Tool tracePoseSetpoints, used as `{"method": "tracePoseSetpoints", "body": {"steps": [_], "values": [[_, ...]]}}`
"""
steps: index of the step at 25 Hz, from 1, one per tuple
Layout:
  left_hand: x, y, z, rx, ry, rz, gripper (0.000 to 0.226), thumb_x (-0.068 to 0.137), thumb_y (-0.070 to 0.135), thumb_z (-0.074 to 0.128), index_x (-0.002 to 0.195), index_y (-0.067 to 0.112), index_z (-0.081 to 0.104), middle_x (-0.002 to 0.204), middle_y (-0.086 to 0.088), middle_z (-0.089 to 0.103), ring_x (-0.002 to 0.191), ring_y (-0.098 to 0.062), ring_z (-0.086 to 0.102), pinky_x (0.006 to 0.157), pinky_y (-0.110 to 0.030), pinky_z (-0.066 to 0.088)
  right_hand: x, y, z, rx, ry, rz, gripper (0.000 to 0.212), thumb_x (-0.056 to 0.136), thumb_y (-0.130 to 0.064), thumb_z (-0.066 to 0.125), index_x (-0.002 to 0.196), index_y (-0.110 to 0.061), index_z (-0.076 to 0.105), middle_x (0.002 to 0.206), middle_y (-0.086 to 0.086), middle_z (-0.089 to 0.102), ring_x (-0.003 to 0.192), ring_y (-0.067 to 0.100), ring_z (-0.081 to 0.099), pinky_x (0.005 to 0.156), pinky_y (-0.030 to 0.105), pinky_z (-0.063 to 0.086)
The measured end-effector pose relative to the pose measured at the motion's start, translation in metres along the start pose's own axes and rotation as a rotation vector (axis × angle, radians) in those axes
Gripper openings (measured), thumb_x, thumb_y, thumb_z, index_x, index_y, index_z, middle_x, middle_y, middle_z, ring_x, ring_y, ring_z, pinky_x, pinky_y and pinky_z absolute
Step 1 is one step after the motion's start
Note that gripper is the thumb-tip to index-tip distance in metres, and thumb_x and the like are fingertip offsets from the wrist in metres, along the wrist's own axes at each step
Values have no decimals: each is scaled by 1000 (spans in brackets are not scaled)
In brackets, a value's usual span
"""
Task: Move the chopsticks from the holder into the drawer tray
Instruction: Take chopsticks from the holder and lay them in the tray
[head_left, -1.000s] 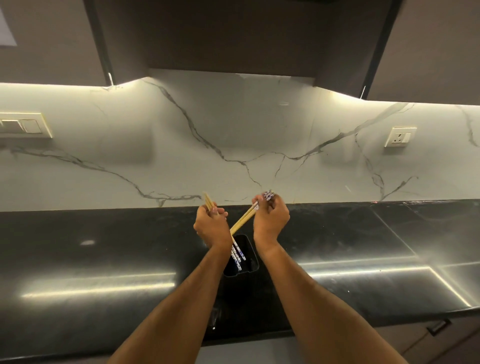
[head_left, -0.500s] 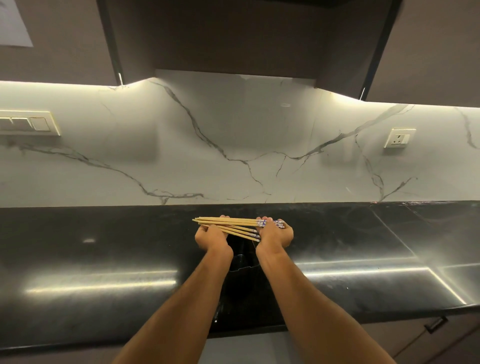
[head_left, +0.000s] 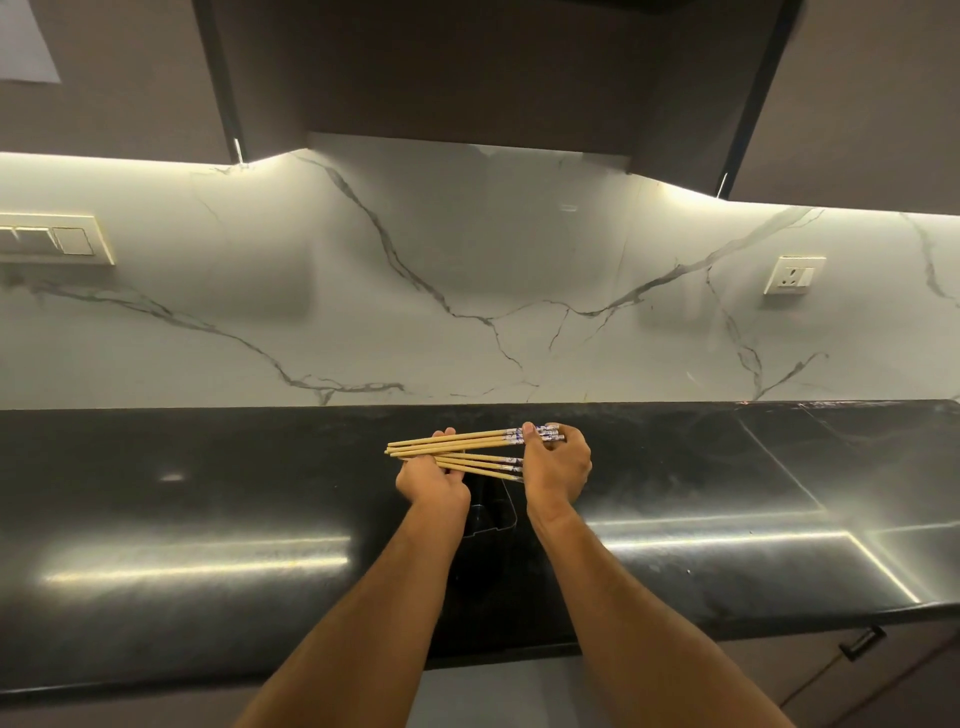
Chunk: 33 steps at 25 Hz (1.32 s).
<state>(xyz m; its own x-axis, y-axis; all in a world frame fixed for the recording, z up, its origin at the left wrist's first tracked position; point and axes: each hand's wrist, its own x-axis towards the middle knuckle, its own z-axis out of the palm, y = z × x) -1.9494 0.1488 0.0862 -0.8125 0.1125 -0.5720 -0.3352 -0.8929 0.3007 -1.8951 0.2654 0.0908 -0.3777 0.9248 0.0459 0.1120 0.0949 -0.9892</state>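
Several light wooden chopsticks (head_left: 462, 449) with blue-and-white patterned ends lie level across both hands above the black counter. My left hand (head_left: 432, 480) grips their plain tips from below. My right hand (head_left: 557, 465) is closed around the patterned ends. The bundle fans out slightly toward the right. Below and between my wrists stands the black holder (head_left: 493, 512), its opening dark, nothing visible inside. No drawer tray is in view.
The glossy black counter (head_left: 208, 519) runs left to right against a white marble backsplash (head_left: 467, 312). Dark wall cabinets (head_left: 493, 67) hang overhead. A switch plate (head_left: 57, 241) sits at left, a socket (head_left: 792, 274) at right. A drawer handle (head_left: 862, 642) shows at lower right.
A second ago each hand held chopsticks upright over the holder, with more standing inside. Now all are gathered in one level bundle across both hands, and the holder looks empty.
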Motion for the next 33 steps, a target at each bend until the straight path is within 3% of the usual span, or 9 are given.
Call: {"method": "tracePoseSetpoints", "body": {"steps": [6, 12, 15, 18, 20, 24, 26, 28, 33], "values": [[-1, -1, 2, -20, 28, 12, 36, 110, 12, 27, 135, 9, 52, 113, -18, 71, 102, -33, 74, 99, -50, 57, 14, 13, -10, -119, -155, -32, 20, 80, -38, 84, 81, -24, 70, 75, -5, 74, 68, 13, 75, 65, 34, 65], [1, 1, 4, -119, 75, -31, 38, 110, 19, 26, 109, 7, 62, 100, -13, 72, 85, -26, 75, 91, -45, 61, 21, 19, -19, -164, -317, 1, 23, 78, -36, 87, 77, -18, 73, 72, 0, 77, 61, 12, 76, 57, 37, 65], [5, 0, 10, -153, 127, -13, 34, 107, 16, 31, 100, 9, 64, 85, -8, 66, 69, -21, 66, 78, -34, 61, 17, 23, -20, -72, -367, 135, 22, 75, -26, 90, 78, -11, 75, 74, 7, 76, 56, 14, 73, 51, 31, 61], [8, 4, 14, -200, 84, 24, 35, 104, 14, 23, 93, 15, 56, 70, -4, 54, 52, -17, 46, 58, -30, 45, 18, 22, -22, -82, -483, 181, 22, 78, -22, 88, 81, -6, 75, 76, 11, 75, 55, 15, 69, 54, 32, 62], [12, 5, 13, -193, 60, 26, 35, 104, 17, 21, 94, 16, 54, 67, -3, 51, 50, -16, 43, 55, -29, 40, 18, 18, -22, -154, -541, 97, 23, 82, -31, 84, 85, -10, 73, 80, 8, 76, 64, 14, 72, 64, 39, 65], [13, 0, 11, -154, 42, 43, 31, 103, 14, 25, 93, 15, 54, 66, -3, 50, 49, -16, 42, 54, -29, 38, 17, 2, -9, -719, -721, -446, 53, 84, -71, 60, 104, -23, 71, 95, -9, 74, 88, 10, 69, 87, 38, 54], [13, -4, 10, -145, 13, 55, 29, 102, 10, 27, 92, 14, 54, 65, -4, 48, 49, -17, 42, 54, -30, 37, 15, -6, -1, -860, -938, -508, 51, 87, -63, 59, 115, -22, 66, 104, -5, 72, 92, 16, 68, 86, 38, 55], [13, -7, 8, -127, -33, 59, 29, 103, 9, 28, 93, 12, 55, 67, -5, 49, 50, -17, 43, 56, -31, 38, 15, -6, 5, -915, -1074, -468, 28, 94, -43, 61, 105, -17, 65, 94, 1, 70, 85, 22, 69, 78, 38, 57], [13, -7, 4, 183, 31, 134, 27, 107, 10, 37, 115, 3, 62, 89, -12, 65, 78, -25, 66, 76, -38, 56, 11, 10, 3, -1040, -1032, -585, 11, 104, -30, 49, 101, -20, 52, 90, 0, 62, 73, 17, 60, 64, 37, 49]]}}
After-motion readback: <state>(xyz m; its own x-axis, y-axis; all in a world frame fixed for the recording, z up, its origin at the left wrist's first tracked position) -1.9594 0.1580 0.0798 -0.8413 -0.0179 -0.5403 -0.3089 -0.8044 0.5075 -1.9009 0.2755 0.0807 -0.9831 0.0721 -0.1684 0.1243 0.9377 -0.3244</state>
